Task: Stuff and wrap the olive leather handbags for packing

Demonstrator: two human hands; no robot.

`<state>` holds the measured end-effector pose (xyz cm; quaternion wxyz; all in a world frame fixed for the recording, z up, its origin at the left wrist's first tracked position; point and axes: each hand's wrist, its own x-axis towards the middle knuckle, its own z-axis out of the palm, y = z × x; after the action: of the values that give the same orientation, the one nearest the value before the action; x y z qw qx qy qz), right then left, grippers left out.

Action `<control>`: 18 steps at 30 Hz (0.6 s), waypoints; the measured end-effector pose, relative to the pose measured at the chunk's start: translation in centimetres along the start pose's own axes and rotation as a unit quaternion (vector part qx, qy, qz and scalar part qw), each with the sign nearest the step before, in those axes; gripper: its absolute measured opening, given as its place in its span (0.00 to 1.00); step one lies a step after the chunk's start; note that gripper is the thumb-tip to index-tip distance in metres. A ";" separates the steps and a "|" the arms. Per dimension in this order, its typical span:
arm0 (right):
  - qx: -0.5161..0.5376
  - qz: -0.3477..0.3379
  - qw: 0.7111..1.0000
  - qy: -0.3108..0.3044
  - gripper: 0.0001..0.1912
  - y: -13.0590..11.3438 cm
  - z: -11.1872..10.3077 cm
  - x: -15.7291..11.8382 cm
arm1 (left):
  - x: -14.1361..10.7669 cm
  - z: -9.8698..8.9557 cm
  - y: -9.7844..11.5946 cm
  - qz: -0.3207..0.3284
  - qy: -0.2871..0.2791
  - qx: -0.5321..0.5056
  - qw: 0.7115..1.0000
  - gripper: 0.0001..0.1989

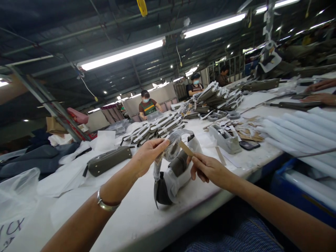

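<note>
A dark olive handbag (179,163) stands on the white table in front of me, partly covered in white wrapping. Its handle (156,168) is wound in clear plastic and arches above the body. My left hand (148,153) pinches the plastic wrapping (173,144) at the top of the handle, on the left side. In my right hand (207,168) is a narrow brown cardboard strip (186,148), gripped between thumb and fingers. The strip points up and left, over the bag, close to the wrapped handle. The right fingertips are beside the bag's body; whether they touch it I cannot tell.
Left of the bag lies another olive bag (109,161). Behind are piles of wrapped straps (157,127). A tape dispenser (225,139), a phone (249,145) and cardboard scraps (248,127) sit to the right, near white foam rolls (301,129). Co-workers (149,106) are across the table; another person's hands (319,92) show far right.
</note>
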<state>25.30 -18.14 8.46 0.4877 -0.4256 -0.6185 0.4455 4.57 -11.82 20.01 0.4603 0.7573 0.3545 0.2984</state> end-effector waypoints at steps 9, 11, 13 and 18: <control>0.088 0.009 0.996 0.027 0.27 -1.4 0.7 2.0 | -0.9 -0.1 -0.4 0.051 0.030 0.077 0.995 0.23; 0.105 -0.001 0.994 0.041 0.24 -2.2 1.2 2.6 | -0.9 0.0 -0.4 0.058 0.025 0.085 0.994 0.23; 0.134 -0.012 0.988 0.070 0.22 -3.0 1.8 3.1 | -0.9 0.2 -0.4 0.063 0.015 0.084 0.994 0.23; 0.231 0.027 0.968 0.096 0.19 -4.1 2.6 3.4 | -0.8 0.3 -0.8 0.071 0.024 0.079 0.994 0.20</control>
<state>21.78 -16.22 12.86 0.6177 -0.3585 -0.4373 0.5466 4.17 -12.39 19.08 0.3683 0.8070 0.3329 0.3198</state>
